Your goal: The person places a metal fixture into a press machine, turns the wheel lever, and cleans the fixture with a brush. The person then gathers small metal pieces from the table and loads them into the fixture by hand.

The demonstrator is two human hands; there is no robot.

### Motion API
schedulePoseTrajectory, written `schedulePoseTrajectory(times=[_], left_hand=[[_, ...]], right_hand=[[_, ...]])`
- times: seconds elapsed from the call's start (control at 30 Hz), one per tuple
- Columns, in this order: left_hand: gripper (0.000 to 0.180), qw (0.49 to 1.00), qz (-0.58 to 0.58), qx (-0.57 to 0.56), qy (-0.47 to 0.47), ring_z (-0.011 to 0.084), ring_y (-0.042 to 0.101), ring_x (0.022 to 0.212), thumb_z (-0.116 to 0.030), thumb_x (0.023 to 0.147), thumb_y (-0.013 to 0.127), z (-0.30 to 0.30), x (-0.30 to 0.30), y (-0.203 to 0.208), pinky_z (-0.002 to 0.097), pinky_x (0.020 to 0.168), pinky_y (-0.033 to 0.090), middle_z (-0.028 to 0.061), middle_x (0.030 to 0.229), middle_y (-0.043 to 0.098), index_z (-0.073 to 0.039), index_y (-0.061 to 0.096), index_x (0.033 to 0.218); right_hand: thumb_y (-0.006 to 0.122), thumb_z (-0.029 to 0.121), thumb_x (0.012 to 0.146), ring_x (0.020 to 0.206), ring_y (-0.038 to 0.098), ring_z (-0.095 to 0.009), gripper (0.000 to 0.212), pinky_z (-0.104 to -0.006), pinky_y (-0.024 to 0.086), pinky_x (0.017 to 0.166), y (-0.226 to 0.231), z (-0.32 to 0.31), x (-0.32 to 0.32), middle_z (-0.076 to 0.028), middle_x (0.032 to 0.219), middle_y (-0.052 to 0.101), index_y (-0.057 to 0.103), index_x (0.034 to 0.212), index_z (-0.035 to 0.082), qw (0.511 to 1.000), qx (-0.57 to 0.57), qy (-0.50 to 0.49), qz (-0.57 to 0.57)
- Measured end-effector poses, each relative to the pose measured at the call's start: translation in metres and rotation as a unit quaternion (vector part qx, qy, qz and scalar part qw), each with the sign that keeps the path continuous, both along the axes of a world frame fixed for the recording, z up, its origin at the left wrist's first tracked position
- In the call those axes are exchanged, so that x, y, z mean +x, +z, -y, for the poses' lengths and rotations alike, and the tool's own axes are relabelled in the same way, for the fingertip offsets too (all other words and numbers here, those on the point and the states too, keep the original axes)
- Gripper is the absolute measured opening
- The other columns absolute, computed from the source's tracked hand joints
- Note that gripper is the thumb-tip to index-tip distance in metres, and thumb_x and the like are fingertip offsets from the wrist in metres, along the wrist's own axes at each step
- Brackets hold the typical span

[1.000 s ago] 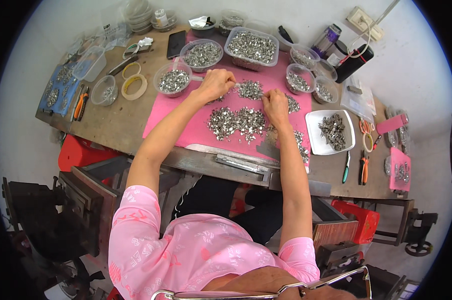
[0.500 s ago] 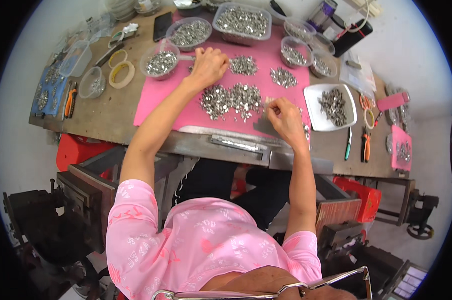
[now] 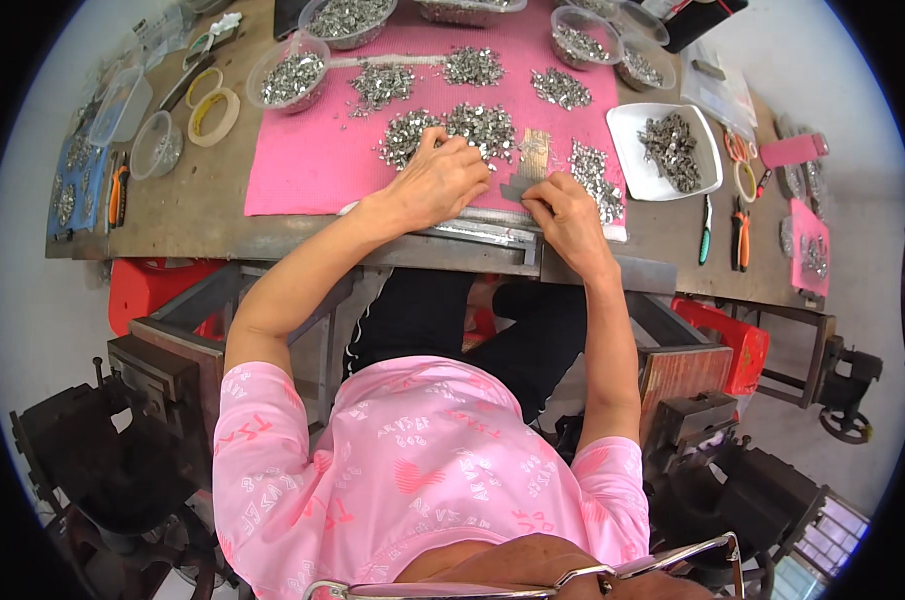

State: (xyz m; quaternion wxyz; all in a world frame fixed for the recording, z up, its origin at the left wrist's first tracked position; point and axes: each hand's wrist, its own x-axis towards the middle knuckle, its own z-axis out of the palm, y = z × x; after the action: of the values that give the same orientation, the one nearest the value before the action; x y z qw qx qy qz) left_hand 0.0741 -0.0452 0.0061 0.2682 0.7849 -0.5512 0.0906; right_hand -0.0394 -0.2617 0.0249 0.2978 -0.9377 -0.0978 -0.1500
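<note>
My left hand (image 3: 439,180) is at the near edge of two small heaps of shiny metal pieces (image 3: 408,137), its fingers curled together; whatever they hold is hidden. To the right, my right hand (image 3: 571,217) has thumb and fingers pinched beside a small dark grey flat block (image 3: 516,187), and what is between the fingertips is too small to make out. Just beyond the block lies a narrow tan strip (image 3: 535,152). A loose spread of metal pieces (image 3: 595,182) lies right of it. All this rests on a pink mat (image 3: 303,180).
More heaps of metal pieces (image 3: 383,86) dot the mat's far part. Filled plastic bowls (image 3: 291,78) stand behind. A white square dish (image 3: 665,190) with metal pieces sits at right, near orange-handled pliers (image 3: 741,235). Tape rolls (image 3: 213,117) lie at left. A metal rail (image 3: 483,240) runs along the front edge.
My left hand has come from the far heaps, beside the bowl, back to the near heaps. My right hand stays by the grey block. The whole view has shifted, with the table higher in it.
</note>
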Motion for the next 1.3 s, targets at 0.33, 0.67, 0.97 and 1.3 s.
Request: schedulePoseTrajectory(times=[0.33,0.67,0.97,1.3], left_hand=[[0.006,1.0,-0.011,-0.01,0.002,0.0216,0.056,0.093,-0.012,0.087,0.071,-0.001,-0.007,-0.003,0.045,0.096,0.035,0.0023,0.088,0.06,-0.011,0.068,0.092],[0.008,0.974,-0.193,-0.117,0.03,0.0284,0.056,0.088,-0.005,0.09,0.063,-0.005,-0.048,0.007,0.0401,0.081,0.042,0.0083,0.089,0.06,-0.005,0.06,0.097],[0.011,0.971,-0.19,-0.142,0.033,0.0314,0.055,0.089,-0.004,0.088,0.064,0.002,-0.078,-0.001,0.0404,0.079,0.044,0.0112,0.094,0.059,-0.002,0.057,0.097],[0.012,0.986,-0.091,-0.138,0.036,0.0336,0.058,0.084,-0.003,0.086,0.067,0.006,-0.08,0.0,0.0426,0.077,0.046,0.0121,0.09,0.061,-0.003,0.06,0.096]], right_hand=[[0.067,-0.002,0.089,0.086,0.066,-0.024,0.006,-0.0338,0.051,0.079,-0.006,-0.039,-0.047,-0.012,0.096,0.068,0.064,0.094,-0.002,0.974,0.22,-0.05,0.006],[0.069,-0.001,0.088,0.086,0.066,-0.025,0.009,-0.0342,0.051,0.078,-0.021,-0.051,-0.051,-0.011,0.096,0.068,0.065,0.096,0.0,0.972,0.215,-0.08,0.049],[0.068,0.003,0.091,0.087,0.068,-0.027,0.015,-0.0353,0.052,0.081,-0.029,-0.036,-0.055,-0.012,0.099,0.071,0.069,0.106,0.001,0.979,0.165,-0.025,0.119],[0.064,0.004,0.094,0.079,0.066,-0.021,0.012,-0.0311,0.051,0.073,-0.028,-0.032,-0.054,-0.011,0.091,0.07,0.07,0.104,0.001,0.961,0.257,-0.076,0.068]])
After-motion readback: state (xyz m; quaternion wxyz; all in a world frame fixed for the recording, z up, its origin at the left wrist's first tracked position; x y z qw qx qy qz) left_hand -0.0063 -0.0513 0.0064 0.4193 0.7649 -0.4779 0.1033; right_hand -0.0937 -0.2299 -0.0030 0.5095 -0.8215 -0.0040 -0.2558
